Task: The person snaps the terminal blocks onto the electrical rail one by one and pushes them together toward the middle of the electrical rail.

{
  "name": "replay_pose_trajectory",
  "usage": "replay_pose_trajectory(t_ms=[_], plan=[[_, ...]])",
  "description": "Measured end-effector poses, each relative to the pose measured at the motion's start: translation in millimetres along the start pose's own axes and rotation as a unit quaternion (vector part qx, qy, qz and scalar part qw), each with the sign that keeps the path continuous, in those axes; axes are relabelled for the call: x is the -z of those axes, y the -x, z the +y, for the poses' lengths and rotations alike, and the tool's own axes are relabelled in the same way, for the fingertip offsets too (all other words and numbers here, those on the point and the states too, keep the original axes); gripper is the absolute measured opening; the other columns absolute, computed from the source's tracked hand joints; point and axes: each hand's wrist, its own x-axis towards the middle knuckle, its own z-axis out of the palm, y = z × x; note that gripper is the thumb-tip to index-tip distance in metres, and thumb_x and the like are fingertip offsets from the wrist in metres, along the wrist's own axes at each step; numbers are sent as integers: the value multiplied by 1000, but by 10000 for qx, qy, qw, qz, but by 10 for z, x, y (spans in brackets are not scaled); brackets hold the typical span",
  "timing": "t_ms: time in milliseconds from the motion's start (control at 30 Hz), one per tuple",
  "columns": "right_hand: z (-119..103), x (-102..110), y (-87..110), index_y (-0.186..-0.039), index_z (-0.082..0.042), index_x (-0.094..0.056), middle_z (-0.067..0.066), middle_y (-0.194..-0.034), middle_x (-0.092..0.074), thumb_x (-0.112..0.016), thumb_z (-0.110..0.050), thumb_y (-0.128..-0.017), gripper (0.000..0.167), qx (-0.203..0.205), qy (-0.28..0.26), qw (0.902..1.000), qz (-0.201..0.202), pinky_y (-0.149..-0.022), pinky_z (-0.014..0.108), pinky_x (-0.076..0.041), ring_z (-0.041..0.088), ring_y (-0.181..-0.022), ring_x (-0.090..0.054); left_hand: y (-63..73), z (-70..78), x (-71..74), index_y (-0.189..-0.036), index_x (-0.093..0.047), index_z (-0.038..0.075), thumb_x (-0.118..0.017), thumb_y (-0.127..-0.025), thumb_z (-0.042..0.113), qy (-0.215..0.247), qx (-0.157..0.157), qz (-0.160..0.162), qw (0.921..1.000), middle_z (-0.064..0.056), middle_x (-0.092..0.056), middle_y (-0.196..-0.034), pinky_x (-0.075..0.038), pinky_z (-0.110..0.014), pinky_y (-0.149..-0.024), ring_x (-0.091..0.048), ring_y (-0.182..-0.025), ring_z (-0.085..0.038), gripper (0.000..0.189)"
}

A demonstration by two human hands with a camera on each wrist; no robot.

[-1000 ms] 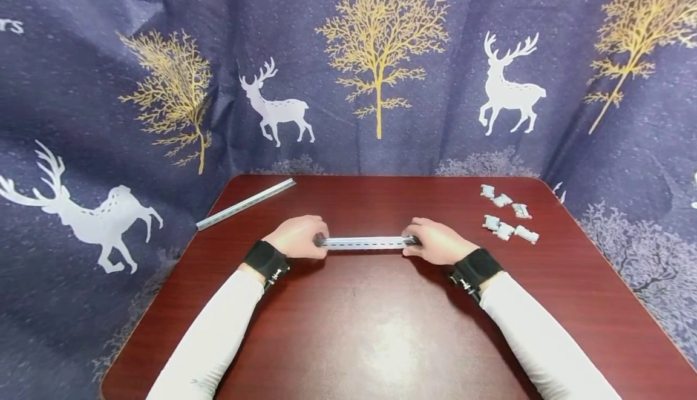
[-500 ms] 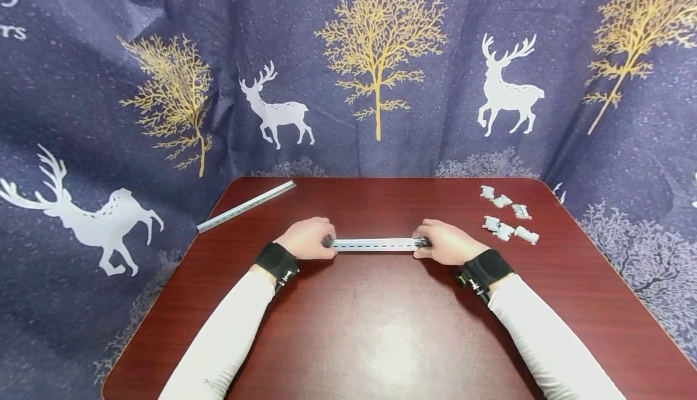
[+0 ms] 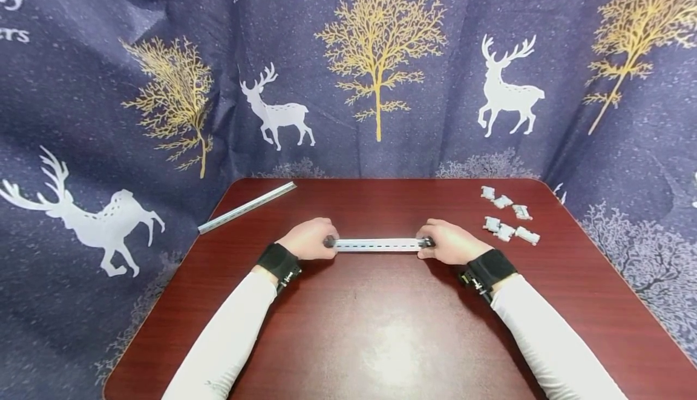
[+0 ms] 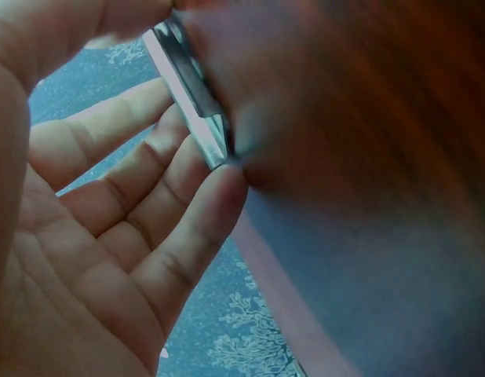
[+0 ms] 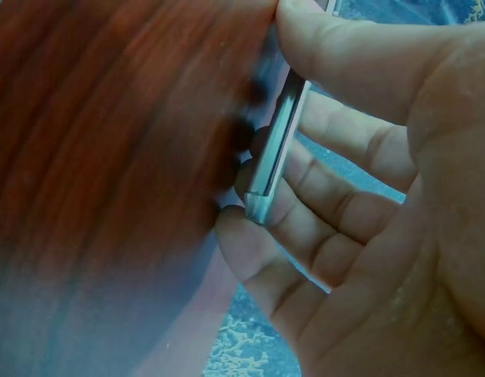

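Head view: left hand [image 3: 310, 239] and right hand [image 3: 448, 242], fingers curled, grip opposite ends of slotted metal rail [image 3: 377, 244] above red-brown table [image 3: 305, 339].

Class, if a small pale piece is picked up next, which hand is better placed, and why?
Probably the right hand: the small pale pieces lie on its side, beyond it. The left hand is farther off, at the other end of the held rail. Either would first have to let go.
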Motion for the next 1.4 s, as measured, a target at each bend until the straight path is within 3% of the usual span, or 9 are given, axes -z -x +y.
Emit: replay_pose_trajectory(t_ms=[400,1033,1167,1300,1400], plan=[[22,2,9,-118,-10,-80,0,-102,-63,-91,-27,-96,30,-165,-12,9998,-59,-83,41,-53,14,-88,-56,13,-28,-9,-108,-85,18,-85,-91,29,-70,-90,26,9999,2,-70,-99,-56,-36,-84,-63,-93,-15,20],[-17,78,38,-112,-12,-82,-2,-102,-66,-92,-27,-94,26,-355,-163,9988,-288,-86,43,-56,12,-87,-59,35,-23,4,-112,-85,24,-87,-92,36,126,130,-123,9998,6,-69,-101,-56,-34,-82,-62,-92,-11,23],[-29,92,37,-115,-12,-83,-1,-108,-70,-93,-28,-93,29,-404,-149,9983,-398,-91,47,-58,20,-96,-67,38,-50,-10,-113,-85,24,-88,-92,38,170,164,-174,9996,7,-69,-101,-56,-35,-82,-62,-91,-11,25],[-42,104,36,-117,-12,-84,3,-118,-77,-92,-28,-93,30,-469,-129,9976,-494,-107,56,-55,38,-127,-68,36,-81,-22,-113,-85,25,-88,-91,40,159,166,-207,9995,8,-69,-100,-57,-34,-82,-62,-91,-10,26],[-45,116,39,-115,-12,-84,3,-118,-76,-93,-28,-93,29,-457,-114,9974,-536,-106,55,-55,38,-125,-69,36,-89,-21,-112,-85,26,-89,-91,40,168,175,-230,9994,9,-69,-100,-57,-35,-82,-63,-92,-10,26]])
